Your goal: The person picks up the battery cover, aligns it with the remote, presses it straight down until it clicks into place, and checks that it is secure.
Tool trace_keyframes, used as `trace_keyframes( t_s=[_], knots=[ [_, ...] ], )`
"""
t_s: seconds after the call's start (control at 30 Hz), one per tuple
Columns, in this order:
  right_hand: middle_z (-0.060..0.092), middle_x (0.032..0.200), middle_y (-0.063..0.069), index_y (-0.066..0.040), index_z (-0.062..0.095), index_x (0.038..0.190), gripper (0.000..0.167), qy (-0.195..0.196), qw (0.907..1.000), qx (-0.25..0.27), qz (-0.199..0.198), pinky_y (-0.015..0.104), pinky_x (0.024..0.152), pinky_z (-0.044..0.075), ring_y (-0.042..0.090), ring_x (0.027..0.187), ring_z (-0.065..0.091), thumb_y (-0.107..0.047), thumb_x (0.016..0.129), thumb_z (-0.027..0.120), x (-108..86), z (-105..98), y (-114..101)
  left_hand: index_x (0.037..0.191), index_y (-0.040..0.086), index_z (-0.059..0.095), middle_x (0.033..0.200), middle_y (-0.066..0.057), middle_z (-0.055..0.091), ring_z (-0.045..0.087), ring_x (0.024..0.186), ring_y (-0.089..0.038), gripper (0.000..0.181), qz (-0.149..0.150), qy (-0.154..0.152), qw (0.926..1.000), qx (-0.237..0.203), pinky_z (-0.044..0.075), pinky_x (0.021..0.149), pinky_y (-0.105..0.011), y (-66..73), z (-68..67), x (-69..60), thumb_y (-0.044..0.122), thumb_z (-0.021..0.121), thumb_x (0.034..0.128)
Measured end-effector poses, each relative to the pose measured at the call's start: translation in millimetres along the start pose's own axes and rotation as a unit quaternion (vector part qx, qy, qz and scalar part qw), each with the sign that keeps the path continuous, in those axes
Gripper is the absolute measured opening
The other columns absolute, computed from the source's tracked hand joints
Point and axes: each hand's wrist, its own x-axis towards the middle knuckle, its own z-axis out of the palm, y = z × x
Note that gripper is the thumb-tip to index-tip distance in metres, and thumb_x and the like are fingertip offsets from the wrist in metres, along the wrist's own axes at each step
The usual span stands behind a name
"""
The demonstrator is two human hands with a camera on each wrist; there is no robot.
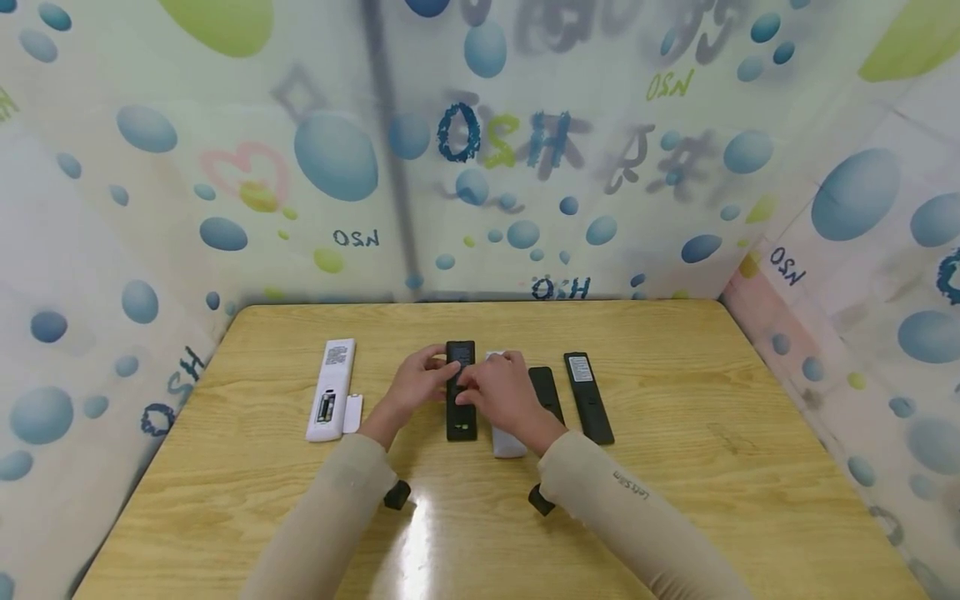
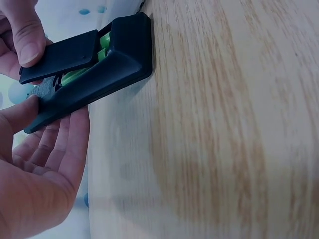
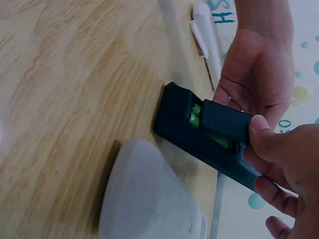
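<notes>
A black remote lies face down on the table, green batteries showing in its compartment. The left hand grips the remote's sides, thumb on the near edge and fingers along the other in the left wrist view. Between thumb and fingers, the right hand pinches the black battery cover, which is tilted over the compartment and leaves part of the batteries uncovered. In the head view the right hand hides much of the cover.
At the left lies a white remote with its compartment uncovered, its white cover beside it. Right of the black remote are another white remote, partly under the right hand, and two black remotes.
</notes>
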Motion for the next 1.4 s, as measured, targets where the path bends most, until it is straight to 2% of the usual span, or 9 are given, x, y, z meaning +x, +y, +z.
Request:
trace_keyframes(
  t_s=[0.23, 0.4, 0.6, 0.8, 1.13, 1.4],
  knots=[
    [0.071, 0.084, -0.013, -0.026, 0.072, 0.097, 0.024, -0.009, 0.9985, -0.05, -0.021, 0.047, 0.106, 0.038, 0.013, 0.089, 0.061, -0.048, 0.087, 0.067, -1.9, 3.3, -1.6, 0.138, 0.01, 0.052, 0.119, -0.022, 0.06, 0.068, 0.083, -0.018, 0.042, 0.003, 0.012, 0.9999, -0.007, 0.061, 0.077, -0.039, 0.2, 1.0, -1.9, 0.022, 0.059, 0.0981],
    [0.07, 0.083, -0.013, -0.027, 0.07, 0.093, 0.022, -0.007, 0.9968, -0.071, -0.037, 0.046, 0.104, 0.037, 0.014, 0.088, 0.059, -0.048, 0.087, 0.067, -5.3, 5.5, -2.6, 0.134, 0.009, 0.054, 0.114, -0.02, 0.061, 0.069, 0.08, -0.02, 0.04, 0.019, 0.019, 0.9995, -0.015, 0.061, 0.072, -0.037, 0.2, 1.8, -4.4, 0.022, 0.061, 0.0971],
    [0.069, 0.084, -0.012, -0.027, 0.069, 0.091, 0.019, 0.007, 0.9973, -0.061, -0.04, 0.046, 0.103, 0.038, 0.014, 0.086, 0.058, -0.045, 0.087, 0.068, -6.7, 8.3, -1.8, 0.136, 0.011, 0.053, 0.118, -0.02, 0.058, 0.069, 0.084, -0.021, 0.041, 0.015, 0.021, 0.9995, -0.02, 0.061, 0.077, -0.04, 1.2, 1.9, -5.2, 0.023, 0.061, 0.0972],
    [0.07, 0.087, -0.012, -0.026, 0.07, 0.092, 0.02, 0.004, 0.9982, -0.048, -0.035, 0.046, 0.103, 0.038, 0.014, 0.087, 0.057, -0.045, 0.086, 0.068, -7.4, 7.9, -1.3, 0.138, 0.011, 0.052, 0.123, -0.022, 0.057, 0.07, 0.084, -0.02, 0.044, 0.011, 0.027, 0.9995, -0.007, 0.06, 0.08, -0.043, -0.1, 2.9, -4.2, 0.023, 0.061, 0.097],
    [0.069, 0.081, -0.012, -0.026, 0.069, 0.085, 0.021, 0.017, 0.9988, -0.039, -0.025, 0.045, 0.103, 0.038, 0.013, 0.083, 0.055, -0.047, 0.082, 0.071, -6.6, 7.1, -1.3, 0.137, 0.012, 0.053, 0.12, -0.022, 0.058, 0.069, 0.083, -0.019, 0.042, 0.016, 0.034, 0.9992, -0.011, 0.061, 0.077, -0.041, 1.9, 3.7, -7.2, 0.021, 0.062, 0.0967],
    [0.067, 0.075, -0.012, -0.027, 0.066, 0.079, 0.023, 0.019, 0.9986, -0.047, -0.016, 0.045, 0.102, 0.039, 0.012, 0.079, 0.055, -0.049, 0.081, 0.071, -4.8, 9.2, -1.7, 0.14, 0.013, 0.051, 0.123, -0.023, 0.057, 0.069, 0.089, -0.021, 0.045, 0.019, 0.027, 0.9994, -0.011, 0.061, 0.078, -0.041, 1.4, 4.4, -7.6, 0.021, 0.062, 0.0969]
  ],
)
